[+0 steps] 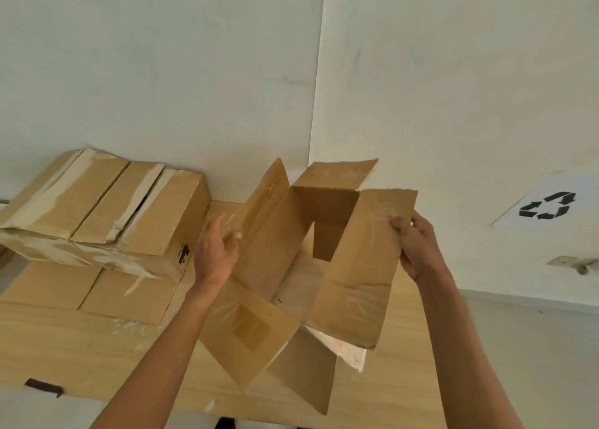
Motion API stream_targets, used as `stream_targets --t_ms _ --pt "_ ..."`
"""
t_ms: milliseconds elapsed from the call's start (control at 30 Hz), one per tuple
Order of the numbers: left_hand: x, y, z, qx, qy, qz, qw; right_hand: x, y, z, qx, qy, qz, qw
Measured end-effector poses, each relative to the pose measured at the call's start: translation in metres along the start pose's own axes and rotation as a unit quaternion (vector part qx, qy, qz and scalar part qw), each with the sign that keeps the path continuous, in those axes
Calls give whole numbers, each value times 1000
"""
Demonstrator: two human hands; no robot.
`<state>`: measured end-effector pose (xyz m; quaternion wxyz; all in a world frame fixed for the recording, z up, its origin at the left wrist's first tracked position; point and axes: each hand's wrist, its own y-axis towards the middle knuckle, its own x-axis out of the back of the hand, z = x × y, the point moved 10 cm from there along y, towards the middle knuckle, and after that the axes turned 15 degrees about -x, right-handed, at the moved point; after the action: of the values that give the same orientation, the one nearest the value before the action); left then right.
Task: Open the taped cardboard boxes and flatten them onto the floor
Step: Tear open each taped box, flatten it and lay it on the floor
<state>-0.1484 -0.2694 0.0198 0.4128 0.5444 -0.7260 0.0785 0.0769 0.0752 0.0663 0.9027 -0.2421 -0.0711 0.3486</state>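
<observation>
- Table (81,357) of pale wood stands against a white wall.
- Taped cardboard boxes (107,208) sit stacked at its left end.
- Opened cardboard box (353,266), flaps splayed, is held above the table's right half.
- Recycling sign (551,206) shows well to the right.
- Right hand (416,244) grips the box's right flap, fingers curled over its edge.
- Left hand (215,250), fingers spread, is at the left panel; blur hides any contact.
</observation>
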Motion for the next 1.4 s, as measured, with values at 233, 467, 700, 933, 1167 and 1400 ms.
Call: stream_targets --t_ms 233,467,700,933,1167,1400 --pt "0 4 -182 -132 -213 235 939 -52 -30 47 65 18 27 997" --pt "-41 -7 -254 -282 -3 301 911 -96 -35 53 61 -10 95 994" --pt "-29 8 -213 -206 -82 222 950 22 8 -40 66 -206 -280 935" --pt "-19 14 -212 -218 -65 193 955 31 43 -222 -291 8 -38 956" --pt "-9 37 -213 -204 -80 182 959 21 0 -48 -58 -91 32 994" --pt "2 36 -248 -239 -43 208 947 -12 -61 62 27 -291 10 956"
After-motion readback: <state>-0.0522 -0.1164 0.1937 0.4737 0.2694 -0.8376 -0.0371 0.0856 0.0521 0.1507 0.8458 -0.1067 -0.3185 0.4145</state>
